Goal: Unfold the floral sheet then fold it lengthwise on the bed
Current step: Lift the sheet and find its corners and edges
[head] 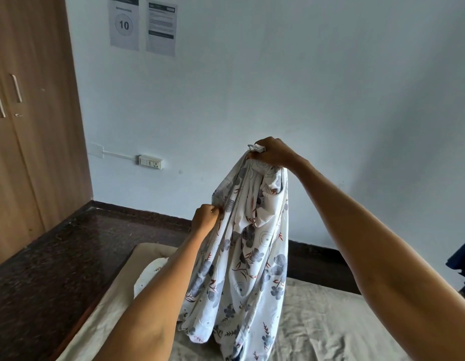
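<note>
The floral sheet [248, 256], white with grey-blue flowers, hangs bunched in the air above the bed [330, 321]. My right hand [271, 152] grips a gathered corner of it at the top, held high. Lower and to the left, my left hand [206, 217] pinches the sheet's left edge. The sheet's bottom folds trail down onto the beige mattress cover.
A pillow [150, 274] in matching floral fabric lies at the head of the bed, left of the sheet. A wooden wardrobe [30, 126] stands at the left beside dark floor [56, 256]. The wall behind carries two paper notices [142, 24] and a socket [150, 161]. Dark cloth [463, 259] shows at the right edge.
</note>
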The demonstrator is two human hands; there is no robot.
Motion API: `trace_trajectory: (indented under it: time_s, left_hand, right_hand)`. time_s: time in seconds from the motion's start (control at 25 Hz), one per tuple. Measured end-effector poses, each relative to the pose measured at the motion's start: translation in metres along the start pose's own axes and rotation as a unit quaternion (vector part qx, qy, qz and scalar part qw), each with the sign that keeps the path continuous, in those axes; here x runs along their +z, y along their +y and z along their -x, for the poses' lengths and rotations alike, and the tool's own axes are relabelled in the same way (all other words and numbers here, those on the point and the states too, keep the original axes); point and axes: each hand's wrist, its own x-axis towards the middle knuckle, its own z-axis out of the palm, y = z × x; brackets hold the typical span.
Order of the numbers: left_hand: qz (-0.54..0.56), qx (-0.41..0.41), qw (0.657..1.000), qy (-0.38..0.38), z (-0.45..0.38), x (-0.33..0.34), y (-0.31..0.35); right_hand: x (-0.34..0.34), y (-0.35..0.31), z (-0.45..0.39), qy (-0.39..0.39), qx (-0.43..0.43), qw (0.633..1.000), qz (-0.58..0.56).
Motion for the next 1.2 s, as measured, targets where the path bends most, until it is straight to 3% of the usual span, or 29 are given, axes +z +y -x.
trace_trajectory:
  time_s: [0.08,0.24,0.4,0.52,0.56,0.64,0.76,0.88,0.96,1.04,1.12,1.2]
  left_hand:
    - [0.038,0.009,0.999,-0.007,0.003,-0.003,0.000]
    - [-0.036,0.093,0.995,-0.020,0.008,-0.007,-0.002]
    - [-0.063,0.126,0.987,0.082,0.008,-0.015,-0.001]
    - [-0.177,0.136,0.974,0.040,0.011,-0.024,0.001]
    - [-0.199,0.115,0.973,0.032,0.010,-0.024,0.004]
    - [-0.154,-0.023,0.986,0.052,0.004,-0.022,0.016]
    - [-0.111,-0.158,0.981,-0.004,-0.002,-0.023,0.038]
    - [-0.267,-0.100,0.956,-0.062,0.001,-0.028,0.043]
    - [-0.312,-0.071,0.941,-0.106,-0.001,-0.027,0.038]
    - [-0.286,-0.022,0.948,-0.139,-0.001,-0.024,0.034]
    - [-0.165,-0.029,0.971,-0.168,0.005,-0.024,0.038]
    - [-0.118,0.011,0.981,-0.155,0.006,-0.027,0.037]
  right_hand:
    - [0.002,-0.001,0.000,0.001,0.002,1.000,-0.003]
    - [-0.002,-0.002,0.000,-0.002,0.000,1.000,-0.015]
    - [-0.004,0.001,0.001,0.003,-0.006,1.000,-0.020]
    - [-0.007,0.008,0.003,0.007,0.000,1.000,-0.023]
    - [-0.007,0.009,0.004,0.006,0.000,1.000,-0.025]
    - [-0.003,0.009,0.004,0.002,-0.008,1.000,-0.022]
    - [0.004,0.002,0.004,0.000,-0.020,1.000,-0.016]
    - [0.004,0.002,0.004,0.009,-0.011,1.000,-0.027]
    - [0.005,0.003,0.004,0.006,-0.005,1.000,-0.016]
    - [0.009,0.001,0.004,0.003,-0.009,1.000,-0.008]
    - [0.011,-0.003,0.006,0.004,-0.015,1.000,-0.011]
    - [0.009,-0.004,0.008,0.003,-0.012,1.000,-0.015]
